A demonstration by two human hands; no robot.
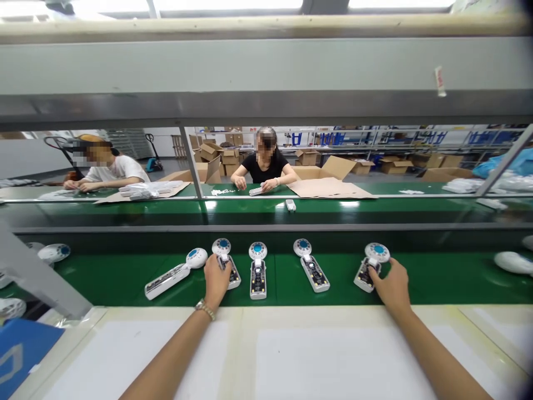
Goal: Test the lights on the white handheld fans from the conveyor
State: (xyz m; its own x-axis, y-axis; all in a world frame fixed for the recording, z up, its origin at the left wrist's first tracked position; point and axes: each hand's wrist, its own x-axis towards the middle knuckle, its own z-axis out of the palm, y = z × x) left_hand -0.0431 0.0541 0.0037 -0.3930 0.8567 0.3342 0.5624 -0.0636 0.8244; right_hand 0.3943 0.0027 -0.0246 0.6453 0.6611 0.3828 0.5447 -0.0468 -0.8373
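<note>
My left hand (217, 282), with a watch at the wrist, closes around the open body of a white handheld device (223, 246) that has a round, blue-centred head. Farther right, my right hand (392, 284) grips a similar white device (377, 252) by its body, thumb over the exposed circuit board. Between my hands lie two more such devices, one upright in view (258, 272) and one slanted (314, 272), their circuit boards facing up. Left of my left hand, another device (169, 280) lies at an angle. All of them rest on the green belt (280, 278).
A pale work surface (245, 355) runs along my side. Across a rail (266, 228), two people (266, 161) work with their hands at a second green surface. Cardboard (331, 188) lies there. More white devices (54, 253) sit at far left, beside a post (41, 272); a blue box (25, 350) stands lower left.
</note>
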